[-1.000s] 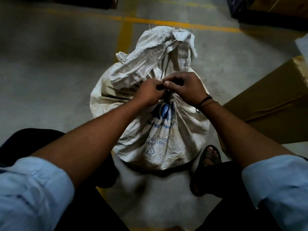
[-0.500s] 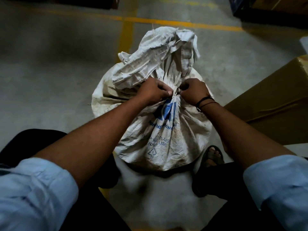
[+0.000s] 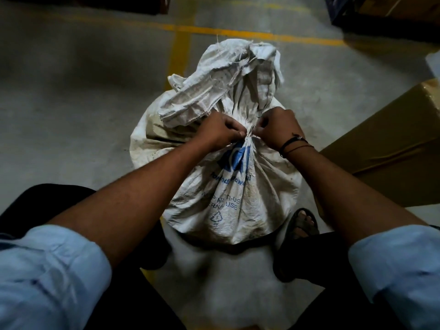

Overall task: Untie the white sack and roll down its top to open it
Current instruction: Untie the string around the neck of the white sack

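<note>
A white woven sack (image 3: 235, 198) with blue print stands on the concrete floor between my legs. Its neck (image 3: 248, 136) is gathered tight by a thin tie, and the loose top (image 3: 228, 79) flops up and back to the left. My left hand (image 3: 219, 132) pinches the tie on the left side of the neck. On the right side, my right hand (image 3: 277, 128), with dark bands on its wrist, pinches the tie too. The knot itself is mostly hidden between my fingertips.
A brown cardboard box (image 3: 390, 148) sits close on the right of the sack. My sandalled right foot (image 3: 302, 225) rests beside the sack's base. Yellow floor lines (image 3: 181, 44) run behind it, and dark pallets or boxes (image 3: 381, 13) stand at the far right.
My hands, first overlapping at the neck, have drawn slightly apart to either side of it. The sack's top has shifted a little.
</note>
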### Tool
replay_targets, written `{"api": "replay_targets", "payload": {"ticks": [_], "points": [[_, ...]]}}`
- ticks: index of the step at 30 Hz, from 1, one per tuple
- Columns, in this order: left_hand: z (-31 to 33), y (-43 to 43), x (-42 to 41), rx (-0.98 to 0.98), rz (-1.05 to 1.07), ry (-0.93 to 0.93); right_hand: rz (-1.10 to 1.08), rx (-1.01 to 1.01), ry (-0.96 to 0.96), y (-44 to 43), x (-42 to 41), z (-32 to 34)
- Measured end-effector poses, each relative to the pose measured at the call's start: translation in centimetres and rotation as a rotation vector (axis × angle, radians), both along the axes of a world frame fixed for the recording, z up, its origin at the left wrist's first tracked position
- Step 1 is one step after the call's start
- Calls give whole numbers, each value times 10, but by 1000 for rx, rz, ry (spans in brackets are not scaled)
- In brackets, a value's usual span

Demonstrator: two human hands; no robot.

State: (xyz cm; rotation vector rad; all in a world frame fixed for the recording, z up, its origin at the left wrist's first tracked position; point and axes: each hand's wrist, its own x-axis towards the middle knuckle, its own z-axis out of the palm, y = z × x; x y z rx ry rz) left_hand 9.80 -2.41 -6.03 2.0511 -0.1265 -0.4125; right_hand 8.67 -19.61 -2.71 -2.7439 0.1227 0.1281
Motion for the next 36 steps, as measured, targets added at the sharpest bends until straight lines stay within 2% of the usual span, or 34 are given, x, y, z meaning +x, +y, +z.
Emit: {"api": "replay_targets", "payload": {"ticks": [4, 7, 10, 12, 16, 18, 20, 22, 24, 28, 32, 36], "points": [[1, 0, -5, -36, -64, -22, -54, 123, 87, 7, 2, 14], [-1, -5, -13, -43, -102, -146, -126, 322, 101, 7, 2, 32], [-2, -10, -14, -58, -40, -271, -57, 422, 122, 6, -1, 48], [0, -14, -11, -31, 14, -270, 7, 450, 25, 8, -5, 55], [5, -25, -4, -207, 91, -124, -170, 397, -281, 3, -2, 53], [7, -29, -4, -256, 141, -113, -221, 524, -202, -2, 0, 47], [11, -33, -7, -319, 197, -95, -255, 764, -6, -4, -5, 46], [16, -38, -10, -406, 241, -87, -214, 871, 44, -4, -12, 47], [21, -44, -11, -444, 277, -97, -147, 793, 5, -8, -18, 48], [27, -55, -11, -445, 273, -118, -68, 508, -21, -27, -26, 47], [35, -70, -11, -361, 256, -180, -73, 466, -66, -41, -34, 58], [54, -85, -14, -366, 256, -218, -35, 377, -135, -62, -40, 74]]}}
